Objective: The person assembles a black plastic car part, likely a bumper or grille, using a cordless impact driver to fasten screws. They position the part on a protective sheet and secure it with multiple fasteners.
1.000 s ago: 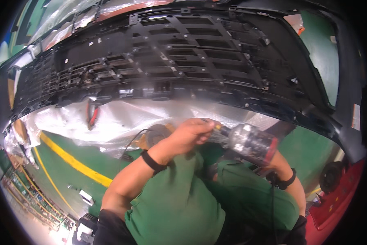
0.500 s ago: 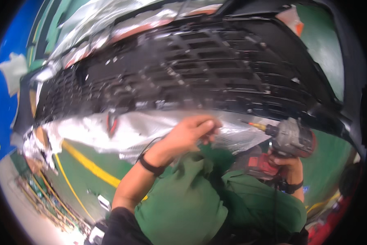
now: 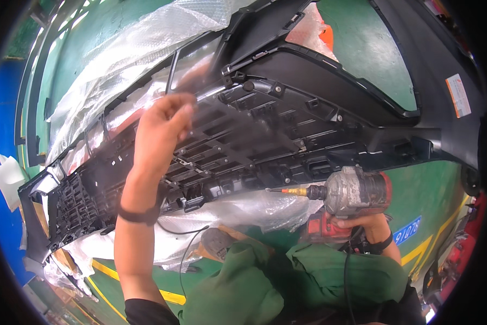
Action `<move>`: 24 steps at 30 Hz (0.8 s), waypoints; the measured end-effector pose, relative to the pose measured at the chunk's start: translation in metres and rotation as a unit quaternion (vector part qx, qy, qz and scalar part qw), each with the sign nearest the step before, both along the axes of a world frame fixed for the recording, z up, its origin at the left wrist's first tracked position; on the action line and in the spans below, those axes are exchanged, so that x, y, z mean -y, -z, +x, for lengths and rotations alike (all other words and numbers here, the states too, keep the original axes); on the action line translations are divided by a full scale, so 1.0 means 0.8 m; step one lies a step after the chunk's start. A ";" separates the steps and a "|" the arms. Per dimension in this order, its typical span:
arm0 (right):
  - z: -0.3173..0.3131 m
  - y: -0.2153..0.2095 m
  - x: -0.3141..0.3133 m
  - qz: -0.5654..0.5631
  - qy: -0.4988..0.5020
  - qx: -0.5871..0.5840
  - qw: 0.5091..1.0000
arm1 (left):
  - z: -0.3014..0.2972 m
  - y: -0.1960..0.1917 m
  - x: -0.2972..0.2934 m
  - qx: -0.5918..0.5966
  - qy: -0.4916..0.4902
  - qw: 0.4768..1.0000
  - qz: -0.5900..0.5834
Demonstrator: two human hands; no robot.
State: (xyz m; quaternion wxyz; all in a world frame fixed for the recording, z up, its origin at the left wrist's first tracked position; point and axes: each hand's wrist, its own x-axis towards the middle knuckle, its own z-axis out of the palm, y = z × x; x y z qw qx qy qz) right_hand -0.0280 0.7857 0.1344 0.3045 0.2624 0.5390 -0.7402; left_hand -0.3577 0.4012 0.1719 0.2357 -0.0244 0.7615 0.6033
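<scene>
A large black plastic car bumper with a slatted grille [image 3: 243,141] lies in front of me, its ribbed back upward. My left hand [image 3: 167,120] is raised over the grille's upper edge, fingers curled together and slightly blurred; whatever they may hold is too small to make out. In my right hand [image 3: 362,221] is a worn cordless impact driver [image 3: 352,192], gripped by its handle. Its long bit [image 3: 289,190] points left, near the bumper's lower edge, with nothing visible on the tip. Small round fasteners [image 3: 339,117] dot the bumper's rim.
Clear bubble wrap [image 3: 146,49] lies beyond the bumper, and more plastic film [image 3: 254,211] is under its near side. The green floor carries yellow lines [image 3: 173,297]. A dark cable [image 3: 347,281] hangs over my green-clothed right leg. A white sticker [image 3: 458,96] marks the bumper's right end.
My left hand has risen up and left from near my lap to over the grille. The driver stays in my right hand, shifted slightly left. The view has turned toward the bumper's right part.
</scene>
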 end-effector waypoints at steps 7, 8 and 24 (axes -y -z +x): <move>-0.039 -0.017 0.024 0.026 0.004 -0.036 0.999 | -0.069 0.081 -0.058 -0.066 -0.003 0.995 -0.076; -0.039 -0.015 0.024 0.022 0.013 -0.032 0.999 | -0.074 0.090 -0.063 -0.081 0.017 0.993 -0.087; -0.056 -0.019 0.030 0.018 0.039 -0.018 0.999 | -0.090 0.156 -0.086 -0.280 0.105 0.943 -0.150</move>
